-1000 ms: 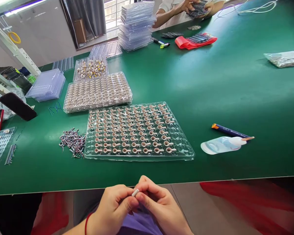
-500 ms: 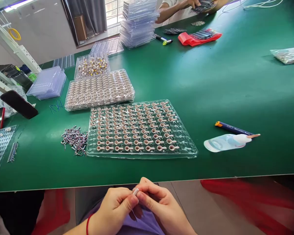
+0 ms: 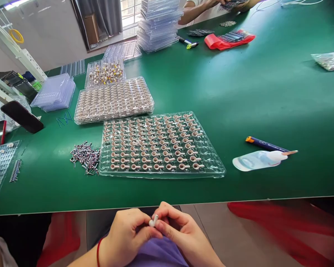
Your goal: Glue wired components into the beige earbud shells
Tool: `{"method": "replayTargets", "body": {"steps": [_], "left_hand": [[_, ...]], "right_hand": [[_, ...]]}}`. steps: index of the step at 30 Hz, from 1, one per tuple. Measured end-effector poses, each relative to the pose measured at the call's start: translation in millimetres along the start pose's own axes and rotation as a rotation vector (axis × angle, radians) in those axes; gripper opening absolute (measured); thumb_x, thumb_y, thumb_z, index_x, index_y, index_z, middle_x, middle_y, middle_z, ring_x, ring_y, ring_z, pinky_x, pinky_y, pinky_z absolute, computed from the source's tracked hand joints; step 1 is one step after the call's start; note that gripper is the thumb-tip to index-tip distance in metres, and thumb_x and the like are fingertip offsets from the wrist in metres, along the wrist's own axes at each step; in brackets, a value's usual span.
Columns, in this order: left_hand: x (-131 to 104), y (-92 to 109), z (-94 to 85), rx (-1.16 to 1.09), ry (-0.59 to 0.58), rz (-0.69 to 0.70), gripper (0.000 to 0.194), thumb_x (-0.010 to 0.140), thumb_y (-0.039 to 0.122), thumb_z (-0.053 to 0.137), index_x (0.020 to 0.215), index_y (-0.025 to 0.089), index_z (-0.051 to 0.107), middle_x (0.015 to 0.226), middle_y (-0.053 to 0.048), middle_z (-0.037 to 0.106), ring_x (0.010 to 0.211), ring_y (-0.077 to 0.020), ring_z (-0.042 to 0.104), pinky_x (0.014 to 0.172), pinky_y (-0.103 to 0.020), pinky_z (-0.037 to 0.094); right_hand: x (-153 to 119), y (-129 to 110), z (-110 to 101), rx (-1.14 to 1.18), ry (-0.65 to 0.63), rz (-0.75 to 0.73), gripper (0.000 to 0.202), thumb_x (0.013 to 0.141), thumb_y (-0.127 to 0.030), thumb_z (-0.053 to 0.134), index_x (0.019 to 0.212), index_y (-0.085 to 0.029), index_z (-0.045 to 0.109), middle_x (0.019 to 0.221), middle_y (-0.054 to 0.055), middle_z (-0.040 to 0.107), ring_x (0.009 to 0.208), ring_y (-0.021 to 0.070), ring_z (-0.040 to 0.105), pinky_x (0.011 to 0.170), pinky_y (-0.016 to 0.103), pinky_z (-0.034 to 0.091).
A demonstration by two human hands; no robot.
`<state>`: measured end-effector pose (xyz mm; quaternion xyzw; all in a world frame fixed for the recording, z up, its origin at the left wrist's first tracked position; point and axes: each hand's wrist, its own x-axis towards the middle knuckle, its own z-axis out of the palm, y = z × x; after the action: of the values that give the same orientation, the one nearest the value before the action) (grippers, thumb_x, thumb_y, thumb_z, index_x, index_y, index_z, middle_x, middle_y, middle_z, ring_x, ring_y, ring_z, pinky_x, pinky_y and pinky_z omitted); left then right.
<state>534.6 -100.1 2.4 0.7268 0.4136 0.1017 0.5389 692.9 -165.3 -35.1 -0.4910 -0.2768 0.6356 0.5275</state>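
Below the table's front edge, above my lap, my left hand [image 3: 129,231] and my right hand [image 3: 180,231] meet around a small white earbud shell [image 3: 153,221]. Its stem points up between the fingertips. Both hands are closed on it, thumb and fingers pinching from either side. On the table ahead lies a clear plastic tray [image 3: 211,161] with rows of earbud shell halves, their round cups facing up and stems to the right. Left of the tray is a heap of small wired parts [image 3: 85,157].
Behind stand a second filled tray [image 3: 114,100], a tray of loose parts [image 3: 105,72] and tall stacked trays [image 3: 158,26]. A squeeze bottle [image 3: 258,160] and a blue pen-like tool [image 3: 267,144] lie right. Phones [image 3: 22,116] are left. Across the table another person's hands [image 3: 211,4] work.
The earbud shell has turned in my fingers and shows more of its stem and rounded end. My left thumb has shifted lower. The view has moved slightly.
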Motion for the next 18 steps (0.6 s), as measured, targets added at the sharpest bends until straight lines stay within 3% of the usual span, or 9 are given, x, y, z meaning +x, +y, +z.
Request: {"method": "replayTargets", "body": {"steps": [4,7,9,13,18], "left_hand": [[-2.0,-1.9,-1.6,-0.094,-0.076,-0.029,0.037,0.084,0.05,0.06,0.086,0.015,0.074,0.076,-0.007,0.069,0.069,-0.016,0.058,0.068,-0.024,0.042],[-5.6,-12.1,4.1,-0.415,-0.221,-0.181,0.05,0.087,0.059,0.049,0.08,0.013,0.066,0.069,-0.005,0.064,0.061,-0.0136,0.057,0.06,-0.023,0.043],[-7.1,-21.6,10.1,-0.609,-0.277,-0.313,0.052,0.083,0.064,0.051,0.077,0.013,0.06,0.066,-0.004,0.062,0.057,-0.0123,0.058,0.055,-0.022,0.043],[-5.5,-37.6,20.0,-0.843,-0.263,-0.486,0.052,0.071,0.063,0.067,0.077,0.012,0.059,0.059,-0.001,0.061,0.05,-0.0093,0.057,0.047,-0.017,0.041],[-1.0,-47.1,25.2,-1.036,-0.223,-0.559,0.048,0.068,0.056,0.074,0.074,0.01,0.061,0.051,0.0,0.059,0.041,-0.0084,0.055,0.042,-0.017,0.043]], "right_hand": [[-2.8,4.5,-1.7,-0.008,-0.018,0.012,0.018,0.078,-0.039,0.073,0.075,-0.021,0.073,0.073,0.0,0.055,0.07,0.0133,0.052,0.067,0.023,0.043],[-4.9,11.2,-1.4,0.01,-0.02,0.046,0.022,0.077,-0.042,0.073,0.076,-0.02,0.074,0.071,0.001,0.055,0.069,0.0142,0.053,0.066,0.026,0.044],[-5.5,16.3,0.1,0.053,-0.022,0.088,0.024,0.076,-0.043,0.074,0.075,-0.018,0.074,0.07,0.001,0.057,0.066,0.0139,0.053,0.065,0.026,0.044],[-3.7,24.5,4.9,0.188,-0.009,0.209,0.027,0.074,-0.044,0.076,0.075,-0.017,0.073,0.064,0.0,0.06,0.062,0.0122,0.054,0.065,0.026,0.044],[2.3,30.6,9.9,0.258,0.002,0.244,0.029,0.072,-0.043,0.077,0.074,-0.014,0.072,0.063,0.001,0.064,0.062,0.0131,0.058,0.066,0.027,0.046]]}}
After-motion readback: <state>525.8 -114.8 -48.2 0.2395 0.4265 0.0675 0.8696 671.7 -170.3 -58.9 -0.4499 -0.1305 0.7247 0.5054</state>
